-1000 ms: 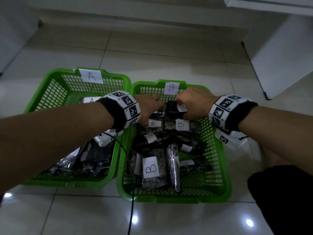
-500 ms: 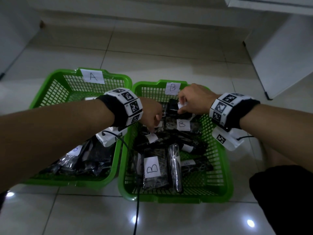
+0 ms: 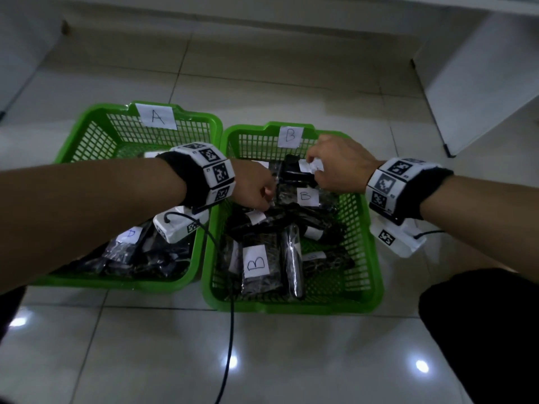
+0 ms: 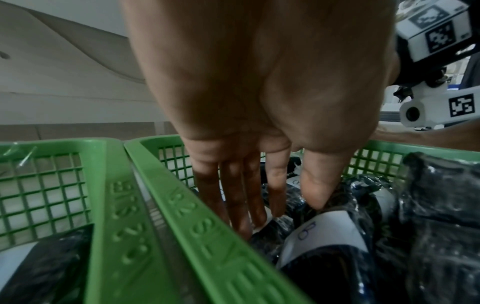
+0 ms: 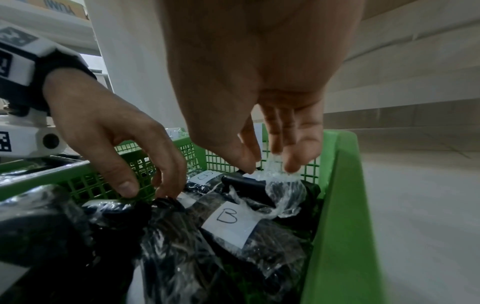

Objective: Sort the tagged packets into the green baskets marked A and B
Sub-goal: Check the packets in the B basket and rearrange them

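Note:
Two green baskets stand side by side, basket A (image 3: 87, 118) on the left and basket B (image 3: 376, 258) on the right, each with a paper label on its far wall. Both hold black packets in clear plastic with white tags. My right hand (image 3: 313, 167) (image 5: 270, 166) pinches the crumpled clear top of a black packet (image 3: 293, 176) (image 5: 246, 182) at the back of basket B. My left hand (image 3: 264, 198) (image 4: 285, 207) reaches down into basket B near its left wall. Its thumb and fingers close on the top of a black tagged packet (image 4: 324, 232) (image 5: 161, 209).
A packet tagged B (image 3: 304, 196) lies just in front of the right hand, and another large B packet (image 3: 256, 262) lies at the front. Basket A holds several packets (image 3: 140, 252). A black cable (image 3: 230, 330) trails over the tiled floor. A white cabinet (image 3: 481, 83) stands at the right.
My left hand has drawn back from the far wall and turned its fingers down onto the packets. The right hand has stayed at the back, raising the packet's plastic top slightly.

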`<state>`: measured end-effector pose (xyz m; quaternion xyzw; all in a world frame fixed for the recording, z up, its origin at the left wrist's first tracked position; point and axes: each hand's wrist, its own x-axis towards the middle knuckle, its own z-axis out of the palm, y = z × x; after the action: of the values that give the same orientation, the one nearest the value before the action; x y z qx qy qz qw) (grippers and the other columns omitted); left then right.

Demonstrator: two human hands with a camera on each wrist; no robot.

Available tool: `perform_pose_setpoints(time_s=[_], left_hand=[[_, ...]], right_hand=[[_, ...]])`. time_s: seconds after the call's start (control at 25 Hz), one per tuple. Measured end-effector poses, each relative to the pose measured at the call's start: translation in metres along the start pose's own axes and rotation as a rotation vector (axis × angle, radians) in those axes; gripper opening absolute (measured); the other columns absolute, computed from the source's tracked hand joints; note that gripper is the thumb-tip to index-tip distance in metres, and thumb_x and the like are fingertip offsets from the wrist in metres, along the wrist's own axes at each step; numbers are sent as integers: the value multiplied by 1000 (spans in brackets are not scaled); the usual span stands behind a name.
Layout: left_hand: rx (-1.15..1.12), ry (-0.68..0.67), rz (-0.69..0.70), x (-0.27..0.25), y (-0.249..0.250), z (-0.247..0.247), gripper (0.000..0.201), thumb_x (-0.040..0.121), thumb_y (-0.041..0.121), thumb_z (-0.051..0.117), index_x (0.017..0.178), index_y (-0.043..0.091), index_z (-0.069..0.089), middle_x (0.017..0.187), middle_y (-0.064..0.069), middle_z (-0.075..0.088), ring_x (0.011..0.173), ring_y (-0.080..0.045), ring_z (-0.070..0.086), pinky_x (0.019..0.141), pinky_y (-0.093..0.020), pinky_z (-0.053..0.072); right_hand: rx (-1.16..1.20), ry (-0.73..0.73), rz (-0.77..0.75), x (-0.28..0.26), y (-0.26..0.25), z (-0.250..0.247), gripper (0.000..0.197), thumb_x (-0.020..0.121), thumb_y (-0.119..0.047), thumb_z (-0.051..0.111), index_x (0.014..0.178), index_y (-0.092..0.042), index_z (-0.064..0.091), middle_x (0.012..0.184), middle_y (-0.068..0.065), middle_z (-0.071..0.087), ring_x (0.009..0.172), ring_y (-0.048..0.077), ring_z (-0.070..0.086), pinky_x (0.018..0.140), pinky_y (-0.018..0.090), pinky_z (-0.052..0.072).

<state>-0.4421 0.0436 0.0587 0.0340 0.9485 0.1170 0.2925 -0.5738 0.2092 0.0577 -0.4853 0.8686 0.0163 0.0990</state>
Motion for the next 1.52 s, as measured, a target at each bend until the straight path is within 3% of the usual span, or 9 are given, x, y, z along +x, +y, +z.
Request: perform_pose_setpoints(time_s=[0.16, 0.44, 0.64, 0.72, 0.92, 1.12, 1.24, 1.36, 1.52], left_hand=[[48, 1, -3, -10, 6, 0, 32, 95, 37, 57, 118, 16, 65, 118, -4, 64, 103, -22, 58, 90, -34, 50], [26, -13, 13, -19, 12, 6, 43, 92, 49, 59, 122, 19, 60, 110, 1, 63, 93, -16, 54, 81, -28, 46], [122, 15, 51, -19, 12, 19, 40, 92, 40, 62, 121, 13, 56, 106, -4, 63, 85, -18, 51, 73, -27, 40], [118, 41, 52, -22, 13, 18, 32, 96, 33, 56, 120, 11, 57, 100, -5, 61, 82, -18, 50, 71, -25, 38], [109, 47, 37, -27, 13, 14, 27, 98, 26, 51, 121, 13, 55, 94, 1, 52, 83, -18, 49, 72, -25, 37], [105, 43, 40, -27, 11, 20, 32, 97, 25, 50, 127, 14, 53, 109, -6, 63, 89, -21, 55, 81, -31, 50], [13, 90, -20, -27, 8, 16, 35, 99, 16, 44, 134, 9, 48, 115, -14, 64, 91, -24, 56, 77, -28, 45], [-96, 179, -54, -26, 2, 8, 29, 98, 13, 47, 126, 9, 56, 108, -7, 66, 95, -21, 58, 76, -23, 38], [-345, 147, -107, -28, -4, -4, 27, 94, 8, 52, 118, 13, 64, 105, -1, 71, 90, -15, 66, 78, -26, 50]], right_hand=[[90, 1, -5, -5, 0, -5, 54, 79, -3, 64, 129, -23, 64, 121, 4, 56, 106, 24, 56, 83, 32, 47], [-135, 193, -81, -26, -13, -14, 61, 80, 1, 61, 138, -20, 57, 128, 12, 45, 111, 27, 48, 64, 30, 43], [-65, 65, -29, -40, -19, -11, 14, 84, -24, 60, 93, -16, 67, 83, 1, 65, 77, 21, 63, 61, 29, 43], [-11, -137, -61, -51, -22, -4, 25, 79, -42, 67, 76, -17, 67, 68, -2, 65, 67, 19, 65, 59, 27, 50], [-39, -233, -137, -62, -20, 13, 35, 73, -39, 81, 87, -15, 60, 77, -1, 60, 73, 22, 59, 64, 28, 44], [155, -314, -69, -61, -19, 14, 38, 76, -26, 83, 105, -16, 60, 82, -8, 59, 78, 15, 57, 70, 28, 46], [313, -375, 37, -56, -16, -2, 10, 89, -24, 72, 95, -16, 72, 89, -1, 70, 82, 17, 62, 65, 25, 45], [687, -314, 188, -53, -8, -20, 15, 94, -14, 63, 100, -8, 76, 100, 9, 73, 87, 22, 67, 60, 24, 49], [1101, -270, 411, -56, -5, -23, 17, 92, -5, 58, 97, -8, 74, 104, 14, 72, 88, 31, 71, 72, 40, 61]])
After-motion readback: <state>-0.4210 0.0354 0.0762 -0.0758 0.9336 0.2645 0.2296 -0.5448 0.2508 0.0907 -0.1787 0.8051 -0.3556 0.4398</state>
